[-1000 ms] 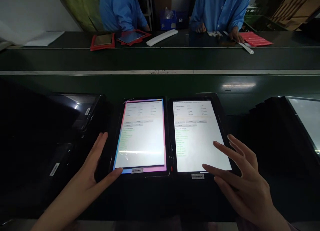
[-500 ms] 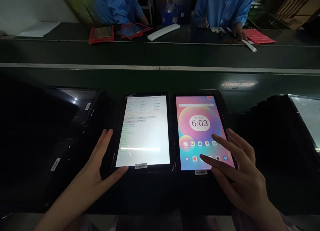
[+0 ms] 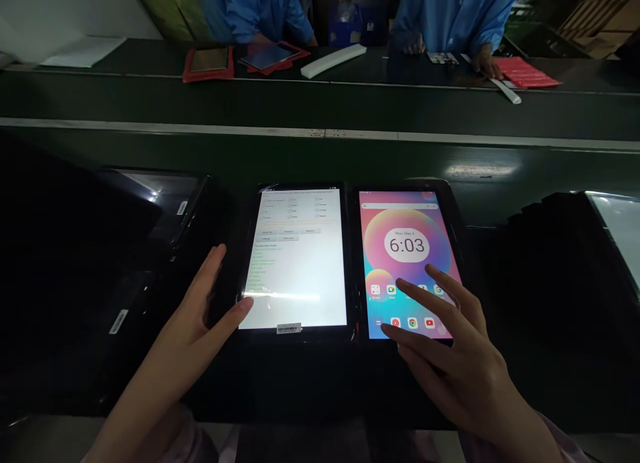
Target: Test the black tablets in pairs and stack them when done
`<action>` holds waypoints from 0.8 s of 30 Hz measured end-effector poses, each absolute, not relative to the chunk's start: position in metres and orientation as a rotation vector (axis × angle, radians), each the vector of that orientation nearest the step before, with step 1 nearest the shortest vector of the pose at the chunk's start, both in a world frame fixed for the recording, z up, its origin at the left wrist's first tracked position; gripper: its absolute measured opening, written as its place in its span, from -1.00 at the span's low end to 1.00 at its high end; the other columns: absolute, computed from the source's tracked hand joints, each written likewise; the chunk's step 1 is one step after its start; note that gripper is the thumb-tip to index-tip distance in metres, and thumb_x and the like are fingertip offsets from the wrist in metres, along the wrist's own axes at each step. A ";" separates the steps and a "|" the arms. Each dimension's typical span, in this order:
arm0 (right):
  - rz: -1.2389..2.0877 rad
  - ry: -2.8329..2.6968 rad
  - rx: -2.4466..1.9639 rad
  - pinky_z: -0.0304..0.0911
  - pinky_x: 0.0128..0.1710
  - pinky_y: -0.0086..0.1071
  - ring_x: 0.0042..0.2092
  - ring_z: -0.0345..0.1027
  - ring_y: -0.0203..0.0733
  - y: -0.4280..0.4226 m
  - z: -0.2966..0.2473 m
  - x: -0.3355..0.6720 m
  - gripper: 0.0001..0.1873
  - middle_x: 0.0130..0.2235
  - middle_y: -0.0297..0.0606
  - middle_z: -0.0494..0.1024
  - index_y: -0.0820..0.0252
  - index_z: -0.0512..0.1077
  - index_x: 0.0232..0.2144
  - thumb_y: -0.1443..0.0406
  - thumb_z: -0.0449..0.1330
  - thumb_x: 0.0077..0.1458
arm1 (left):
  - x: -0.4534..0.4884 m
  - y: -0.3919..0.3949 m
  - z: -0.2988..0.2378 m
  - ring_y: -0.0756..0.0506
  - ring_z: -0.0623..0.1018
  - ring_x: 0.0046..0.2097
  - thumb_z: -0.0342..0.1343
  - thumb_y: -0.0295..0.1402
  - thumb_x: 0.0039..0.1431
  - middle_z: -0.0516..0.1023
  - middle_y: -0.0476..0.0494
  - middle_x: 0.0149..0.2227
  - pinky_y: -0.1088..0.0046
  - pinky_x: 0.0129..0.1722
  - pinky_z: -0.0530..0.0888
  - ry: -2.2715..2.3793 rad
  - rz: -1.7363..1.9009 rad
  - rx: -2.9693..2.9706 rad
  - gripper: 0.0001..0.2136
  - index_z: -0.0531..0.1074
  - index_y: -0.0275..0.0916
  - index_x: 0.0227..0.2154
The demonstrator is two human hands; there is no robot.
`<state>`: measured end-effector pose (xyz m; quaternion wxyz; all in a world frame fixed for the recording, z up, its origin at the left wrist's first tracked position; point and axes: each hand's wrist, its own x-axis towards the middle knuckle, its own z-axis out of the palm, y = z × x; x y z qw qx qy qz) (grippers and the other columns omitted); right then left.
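Head view: open left hand (image 3: pixel 187 323) beside the left tablet (image 3: pixel 295 263), open right hand (image 3: pixel 440 343) with fingers apart on the right tablet (image 3: pixel 407 249). Blue bin (image 3: pixel 345 36) beyond holds a plastic bag (image 3: pixel 345 13).

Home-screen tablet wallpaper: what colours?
The wallpaper is pink, with an orange-yellow circle and teal at lower left; shows best in the head view.

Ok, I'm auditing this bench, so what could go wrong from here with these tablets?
The right hand hovers over the right tablet's home-screen icons; a stray tap might open the wrong app. The left thumb at the edge of the left tablet's screen could register an accidental touch. The tablets lie close, so they might knock together.
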<state>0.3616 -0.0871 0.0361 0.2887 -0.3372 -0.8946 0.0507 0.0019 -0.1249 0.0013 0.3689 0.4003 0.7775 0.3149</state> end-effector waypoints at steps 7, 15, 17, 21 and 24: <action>0.137 -2.415 -0.894 0.33 0.30 0.02 0.57 -0.08 0.14 -0.085 0.038 0.358 -0.78 0.35 -0.11 0.43 0.07 0.59 -0.04 0.42 0.20 0.40 | 0.006 -0.136 0.005 -0.30 0.03 0.60 0.30 0.32 0.03 0.00 0.14 0.62 -0.11 0.46 0.11 1.963 0.803 1.101 0.04 -0.03 0.35 0.54; 0.110 -2.454 -0.903 0.36 0.28 0.07 0.58 -0.11 0.19 -0.085 0.038 0.358 -0.78 0.37 -0.11 0.42 0.06 0.60 -0.04 0.40 0.19 0.42 | 0.010 -0.135 0.014 -0.30 -0.09 0.62 0.24 0.30 0.09 -0.16 0.10 0.65 -0.14 0.47 0.05 1.890 0.738 1.134 0.03 -0.09 0.29 0.55; 0.088 -2.456 -0.907 0.38 0.26 0.10 0.57 -0.09 0.20 -0.085 0.037 0.359 -0.79 0.35 -0.10 0.44 0.05 0.60 -0.05 0.40 0.20 0.42 | 0.012 -0.132 0.014 -0.30 -0.09 0.61 0.25 0.27 0.10 -0.14 0.02 0.65 -0.08 0.48 0.05 1.884 0.766 1.106 0.04 -0.07 0.18 0.57; 0.031 -2.381 -0.924 0.40 0.26 0.09 0.55 -0.01 0.20 -0.086 0.037 0.363 -0.81 0.30 -0.05 0.48 0.08 0.60 -0.08 0.42 0.21 0.39 | 0.010 -0.130 0.011 -0.32 -0.13 0.61 0.28 0.19 0.14 -0.19 -0.01 0.65 -0.06 0.50 0.05 1.852 0.762 1.094 0.05 -0.09 0.11 0.58; 0.025 -2.365 -0.936 0.43 0.25 0.09 0.54 0.02 0.23 -0.087 0.038 0.365 -0.80 0.29 -0.03 0.49 0.10 0.59 -0.07 0.43 0.23 0.36 | 0.003 -0.132 0.006 -0.27 -0.09 0.61 0.30 0.16 0.17 -0.14 0.10 0.64 0.00 0.50 0.05 1.820 0.780 1.060 0.00 -0.08 0.23 0.57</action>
